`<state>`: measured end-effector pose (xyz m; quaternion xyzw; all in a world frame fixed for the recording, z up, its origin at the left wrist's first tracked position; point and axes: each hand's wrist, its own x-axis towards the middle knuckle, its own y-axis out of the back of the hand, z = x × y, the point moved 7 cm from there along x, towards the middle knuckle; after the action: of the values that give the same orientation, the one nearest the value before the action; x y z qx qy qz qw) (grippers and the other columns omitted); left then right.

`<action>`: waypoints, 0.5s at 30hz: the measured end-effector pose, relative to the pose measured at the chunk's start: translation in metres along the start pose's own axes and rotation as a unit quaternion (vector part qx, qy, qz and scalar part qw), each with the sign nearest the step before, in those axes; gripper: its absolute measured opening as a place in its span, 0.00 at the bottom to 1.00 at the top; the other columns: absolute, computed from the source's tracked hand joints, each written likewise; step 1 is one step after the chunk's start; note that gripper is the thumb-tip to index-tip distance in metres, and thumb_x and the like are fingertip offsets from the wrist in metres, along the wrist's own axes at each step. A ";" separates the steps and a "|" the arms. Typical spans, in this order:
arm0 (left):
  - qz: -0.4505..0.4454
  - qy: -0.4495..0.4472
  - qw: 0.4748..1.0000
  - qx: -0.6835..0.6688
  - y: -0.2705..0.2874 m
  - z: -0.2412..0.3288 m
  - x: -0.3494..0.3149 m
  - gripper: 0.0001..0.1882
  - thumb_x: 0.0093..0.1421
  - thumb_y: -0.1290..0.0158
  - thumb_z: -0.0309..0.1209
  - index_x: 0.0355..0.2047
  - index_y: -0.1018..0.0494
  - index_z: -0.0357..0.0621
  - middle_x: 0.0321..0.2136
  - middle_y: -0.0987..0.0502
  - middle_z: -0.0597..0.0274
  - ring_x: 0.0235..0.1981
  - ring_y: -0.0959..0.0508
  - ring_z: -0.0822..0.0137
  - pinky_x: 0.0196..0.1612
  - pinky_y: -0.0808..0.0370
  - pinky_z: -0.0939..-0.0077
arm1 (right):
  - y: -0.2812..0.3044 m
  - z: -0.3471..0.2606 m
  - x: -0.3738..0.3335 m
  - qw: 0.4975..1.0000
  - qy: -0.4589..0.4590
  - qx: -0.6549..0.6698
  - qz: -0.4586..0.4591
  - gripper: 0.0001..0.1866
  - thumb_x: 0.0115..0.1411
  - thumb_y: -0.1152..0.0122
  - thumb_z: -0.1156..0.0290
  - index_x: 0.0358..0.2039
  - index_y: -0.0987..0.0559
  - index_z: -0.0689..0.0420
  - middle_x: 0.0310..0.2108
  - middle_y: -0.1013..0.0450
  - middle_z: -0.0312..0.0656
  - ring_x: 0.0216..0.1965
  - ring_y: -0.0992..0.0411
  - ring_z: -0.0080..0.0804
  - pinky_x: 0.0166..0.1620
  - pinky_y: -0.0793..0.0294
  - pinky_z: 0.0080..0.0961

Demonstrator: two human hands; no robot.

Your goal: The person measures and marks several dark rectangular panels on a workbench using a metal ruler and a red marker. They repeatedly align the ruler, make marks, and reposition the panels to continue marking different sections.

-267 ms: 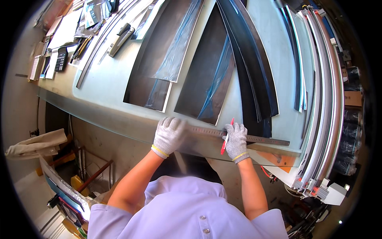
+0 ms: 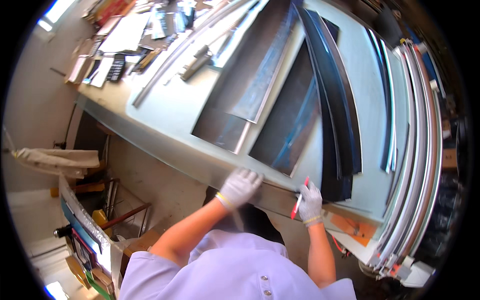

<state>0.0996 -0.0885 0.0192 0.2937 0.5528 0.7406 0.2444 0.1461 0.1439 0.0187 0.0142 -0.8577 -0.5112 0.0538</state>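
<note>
My left hand (image 2: 241, 187), in a grey knit glove, is curled at the near edge of the glass-topped table, around the left end of a steel ruler (image 2: 280, 186). The ruler is seen almost edge-on, as a thin dark line running toward my right hand. My right hand (image 2: 311, 201), gloved too, is closed around a red and white marker pen (image 2: 296, 207) that slants upward. Whether its fingers also grip the ruler is hidden. Just beyond my hands lie dark flat panels (image 2: 280, 135) with loose blue-tinted film, and long curved black strips (image 2: 337, 105).
Long bundled profiles (image 2: 417, 150) run along the table's right side. A calculator (image 2: 116, 68), papers and a stapler-like tool (image 2: 197, 64) lie at the far left. Below the left edge stand a draped cloth (image 2: 60, 159) and leaning boards. An orange-brown piece (image 2: 355, 229) shows at the lower right.
The ruler has turned from showing its marked face to nearly edge-on. My view has swung, so the table appears shifted and tilted. The pen stays in my right hand.
</note>
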 end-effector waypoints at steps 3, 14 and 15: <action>-0.003 0.041 0.999 -0.005 0.011 -0.002 -0.012 0.19 0.59 0.46 0.34 0.49 0.23 0.42 0.36 0.23 0.60 0.39 0.20 0.59 0.43 0.24 0.63 | 0.007 -0.026 0.004 1.000 0.024 -0.011 0.017 0.12 0.47 0.30 0.75 0.33 0.21 0.53 0.32 0.29 0.48 0.38 0.28 0.53 0.41 0.30 0.47; 0.211 0.472 0.846 -0.133 0.094 -0.172 -0.148 0.16 0.53 0.31 0.39 0.37 0.19 0.42 0.26 0.19 0.51 0.27 0.18 0.49 0.32 0.22 0.60 | -0.016 -0.228 0.168 0.976 0.167 -0.012 0.142 0.13 0.53 0.38 0.75 0.41 0.20 0.50 0.35 0.28 0.44 0.42 0.26 0.46 0.49 0.29 0.44; 0.210 0.479 0.843 -0.123 0.096 -0.187 -0.150 0.17 0.54 0.31 0.40 0.37 0.19 0.43 0.26 0.19 0.51 0.28 0.18 0.48 0.33 0.22 0.60 | -0.038 -0.243 0.181 0.981 0.163 -0.044 0.092 0.11 0.54 0.39 0.73 0.39 0.21 0.50 0.35 0.28 0.44 0.42 0.26 0.45 0.48 0.29 0.43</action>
<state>0.0708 -0.3438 0.0468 -0.0211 0.4304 0.8846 -0.1780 -0.0089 -0.1010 0.1140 0.0162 -0.8118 -0.5321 0.2400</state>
